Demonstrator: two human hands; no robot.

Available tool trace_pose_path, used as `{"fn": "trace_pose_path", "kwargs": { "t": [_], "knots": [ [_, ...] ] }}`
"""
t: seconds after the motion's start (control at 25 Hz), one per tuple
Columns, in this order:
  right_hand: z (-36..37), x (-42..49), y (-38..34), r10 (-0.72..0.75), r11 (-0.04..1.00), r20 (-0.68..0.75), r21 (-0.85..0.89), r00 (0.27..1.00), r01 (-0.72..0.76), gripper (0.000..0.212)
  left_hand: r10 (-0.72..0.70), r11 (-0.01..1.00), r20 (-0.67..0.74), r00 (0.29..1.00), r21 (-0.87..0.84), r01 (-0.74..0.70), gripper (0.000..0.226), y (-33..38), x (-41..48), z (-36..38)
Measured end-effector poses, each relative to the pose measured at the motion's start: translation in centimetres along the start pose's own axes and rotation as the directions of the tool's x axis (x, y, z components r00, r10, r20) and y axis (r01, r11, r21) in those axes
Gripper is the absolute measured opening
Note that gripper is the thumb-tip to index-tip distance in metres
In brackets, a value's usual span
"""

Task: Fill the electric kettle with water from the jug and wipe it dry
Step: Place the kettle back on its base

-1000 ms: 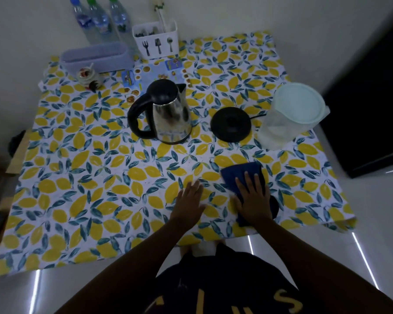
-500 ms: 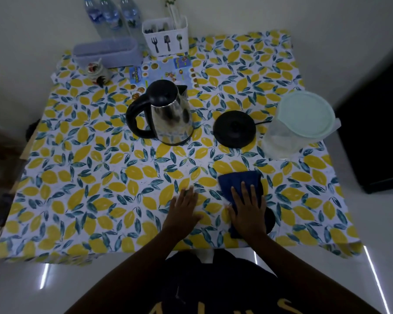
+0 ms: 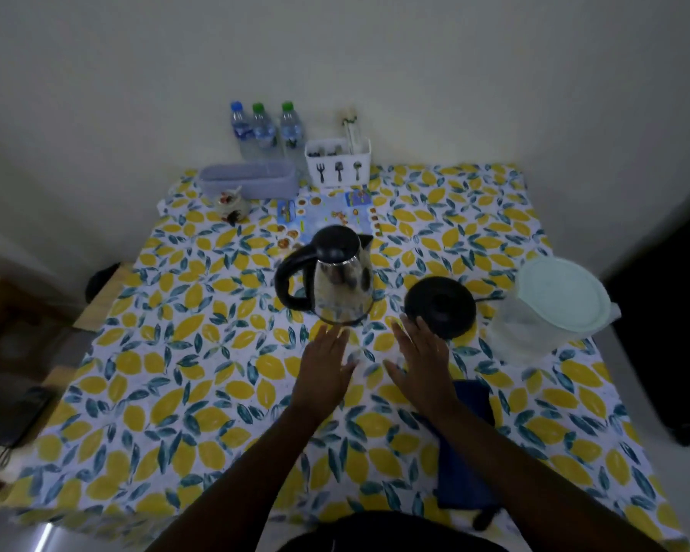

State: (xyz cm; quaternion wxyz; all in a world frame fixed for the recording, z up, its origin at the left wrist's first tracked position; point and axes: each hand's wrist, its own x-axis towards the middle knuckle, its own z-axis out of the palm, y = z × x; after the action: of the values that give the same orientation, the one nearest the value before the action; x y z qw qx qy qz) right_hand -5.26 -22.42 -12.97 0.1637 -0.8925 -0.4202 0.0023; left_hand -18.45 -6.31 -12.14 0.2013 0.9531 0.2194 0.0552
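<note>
A steel electric kettle (image 3: 341, 282) with a black lid and handle stands upright mid-table, off its black round base (image 3: 441, 306), which lies to its right. Further right stands a clear plastic jug (image 3: 550, 312) with a pale green lid on. A dark blue cloth (image 3: 465, 444) lies flat near the front edge, partly under my right forearm. My left hand (image 3: 327, 370) hovers open just in front of the kettle. My right hand (image 3: 423, 362) is open too, its fingertips near the base's front rim. Neither hand holds anything.
The table (image 3: 176, 352) wears a lemon-print cloth. At the back stand three water bottles (image 3: 265, 131), a white cutlery holder (image 3: 337, 163), a grey tub (image 3: 250, 181) and a small jar (image 3: 230, 205). A wooden surface (image 3: 96, 296) sits left, a dark cabinet (image 3: 674, 332) right.
Both hands have lifted off the table and moved forward toward the kettle and base. My right hand has left the blue cloth. The camera has tilted up.
</note>
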Motion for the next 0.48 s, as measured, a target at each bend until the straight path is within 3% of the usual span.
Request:
{"fn": "trace_pose_path", "kwargs": {
  "t": [0.12, 0.2, 0.36, 0.48],
  "knots": [
    [-2.7, 6.5, -2.5, -0.075, 0.997, -0.034, -0.025, 0.997, 0.074, 0.08, 0.027, 1.0, -0.179, 0.984, 0.001, -0.027, 0.058, -1.5, 3.6, -4.7],
    [-4.0, 10.2, -4.0, -0.102, 0.993, -0.005, -0.058, 0.995, 0.101, 0.089, 0.008, 1.0, -0.21, 0.978, -0.01, -0.011, 0.06, -2.5, 5.6, -7.1],
    [-4.9, 15.8, -5.4, -0.114, 0.987, 0.081, -0.101, 0.99, 0.122, 0.101, -0.082, 0.997, -0.139, 0.987, -0.025, 0.08, 0.062, -4.7, 8.9, -9.9],
    [-4.2, 18.1, -5.8, -0.144, 0.982, 0.166, -0.098, 0.975, 0.162, 0.106, -0.07, 0.984, -0.044, 0.997, -0.165, 0.062, 0.058, -6.1, 10.8, -10.5]
  ]
}}
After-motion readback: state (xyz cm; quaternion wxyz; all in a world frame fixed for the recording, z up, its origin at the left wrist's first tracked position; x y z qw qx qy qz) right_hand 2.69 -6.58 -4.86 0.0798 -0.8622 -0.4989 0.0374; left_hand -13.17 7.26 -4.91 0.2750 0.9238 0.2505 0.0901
